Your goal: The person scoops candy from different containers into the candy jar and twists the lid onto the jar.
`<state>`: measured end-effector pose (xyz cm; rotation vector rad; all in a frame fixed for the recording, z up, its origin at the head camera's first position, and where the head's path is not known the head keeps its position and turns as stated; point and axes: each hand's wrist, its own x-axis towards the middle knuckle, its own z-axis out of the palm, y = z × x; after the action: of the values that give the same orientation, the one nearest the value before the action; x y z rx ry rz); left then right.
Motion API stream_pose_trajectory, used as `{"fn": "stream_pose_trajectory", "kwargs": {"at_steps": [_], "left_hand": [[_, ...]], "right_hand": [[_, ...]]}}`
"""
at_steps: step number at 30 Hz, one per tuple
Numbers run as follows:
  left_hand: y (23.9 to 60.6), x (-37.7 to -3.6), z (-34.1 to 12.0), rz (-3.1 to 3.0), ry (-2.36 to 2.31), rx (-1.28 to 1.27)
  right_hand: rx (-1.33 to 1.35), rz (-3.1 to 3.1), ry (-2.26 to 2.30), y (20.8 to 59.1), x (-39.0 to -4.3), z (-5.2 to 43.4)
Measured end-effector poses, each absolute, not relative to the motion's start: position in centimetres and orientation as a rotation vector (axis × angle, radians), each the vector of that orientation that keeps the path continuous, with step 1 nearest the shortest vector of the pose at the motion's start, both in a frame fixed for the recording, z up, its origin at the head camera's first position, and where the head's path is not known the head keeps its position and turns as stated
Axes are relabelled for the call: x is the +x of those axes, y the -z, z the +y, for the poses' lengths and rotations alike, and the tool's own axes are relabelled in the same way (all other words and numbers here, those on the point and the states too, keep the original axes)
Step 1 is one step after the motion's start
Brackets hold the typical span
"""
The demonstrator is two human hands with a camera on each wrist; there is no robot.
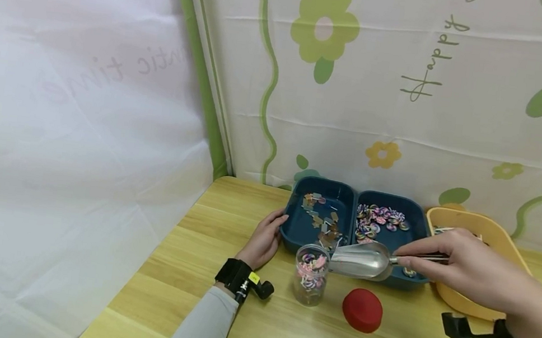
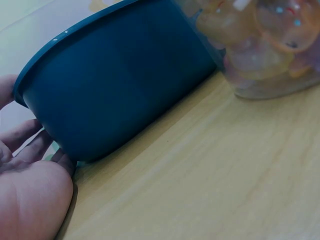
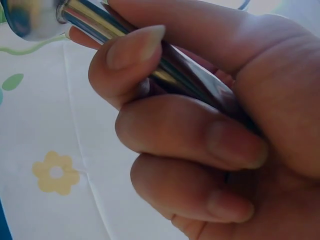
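At lower centre, your right hand (image 1: pixel 462 263) is gripping a scoop (image 1: pixel 361 260) over the bead-filled jar (image 1: pixel 311 274); your left hand (image 1: pixel 262 241), fingers relaxed, is touching the blue tray (image 1: pixel 293 234).

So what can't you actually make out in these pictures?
- Metal scoop: head view shows its back, so whether anything lies in it stays hidden; the right hand covers its handle.
- Yellow tray: the right hand blocks its contents.
- Small pieces in the blue tray: too small to identify.
- Clear jar: blurred and cut off by the left wrist view's edge.
- Left hand: fingertips hidden behind the blue tray's wall.
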<state>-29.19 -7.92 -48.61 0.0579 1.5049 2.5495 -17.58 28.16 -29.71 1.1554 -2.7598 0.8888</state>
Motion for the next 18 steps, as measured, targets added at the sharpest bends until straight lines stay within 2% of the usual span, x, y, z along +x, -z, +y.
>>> {"fn": "stream_pose_trajectory", "kwargs": {"at_steps": [7,18], "left_hand": [[48.6,-29.0,-7.3,1.491,-2.538,0.050],[48.6,-29.0,-7.5,1.498,-2.553,0.051]], "right_hand": [[1.102,-2.684,-0.808,29.8,-16.9,29.1],[0.660,-2.623,-0.663,29.7,-14.1,33.9]]}}
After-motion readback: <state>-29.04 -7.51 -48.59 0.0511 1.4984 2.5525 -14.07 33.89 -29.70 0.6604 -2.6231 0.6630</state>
